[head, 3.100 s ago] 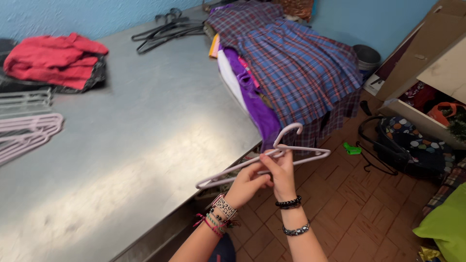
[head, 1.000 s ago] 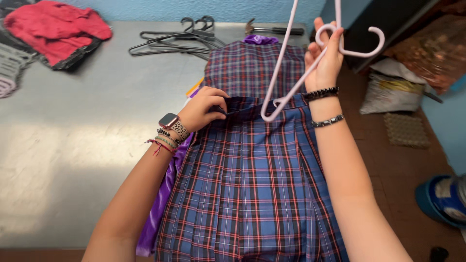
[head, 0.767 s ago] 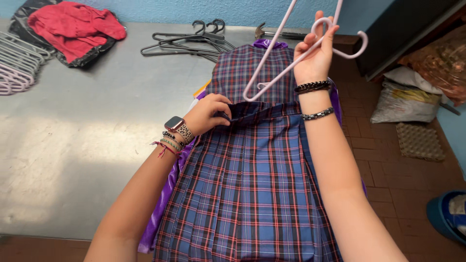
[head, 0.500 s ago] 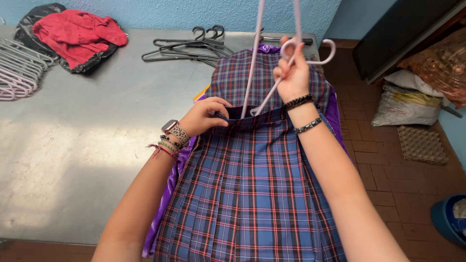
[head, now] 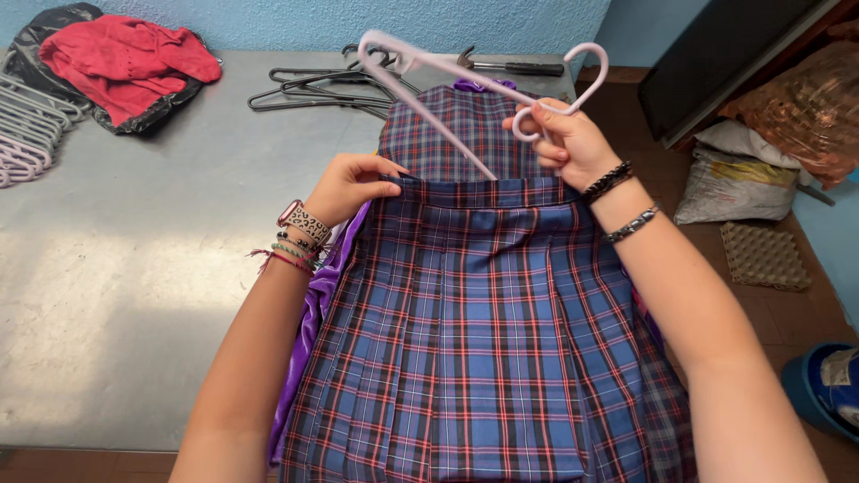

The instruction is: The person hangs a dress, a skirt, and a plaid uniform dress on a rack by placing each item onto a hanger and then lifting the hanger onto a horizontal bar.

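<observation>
A blue and red plaid pleated skirt (head: 474, 331) lies on top of a pile at the right end of a grey metal table (head: 134, 268). My left hand (head: 351, 185) pinches the skirt's waistband at its left corner. My right hand (head: 565, 141) grips a pale pink plastic hanger (head: 429, 80) near its hook, holding it tilted above the waistband, with one arm of the hanger dipping to the band's middle. A purple garment (head: 318, 304) pokes out under the skirt on the left. More plaid cloth (head: 447, 134) lies beyond the waistband.
Dark hangers (head: 313, 88) lie at the table's far edge. A red garment on black cloth (head: 125, 63) sits far left, beside a row of pale hangers (head: 27, 134). On the tiled floor at right are bags (head: 743, 179), a mat (head: 761, 255) and a blue bucket (head: 823, 385).
My right hand has lowered the pink hanger from high above the pile down to the skirt's waistband. My left hand has stayed on the waistband's left corner.
</observation>
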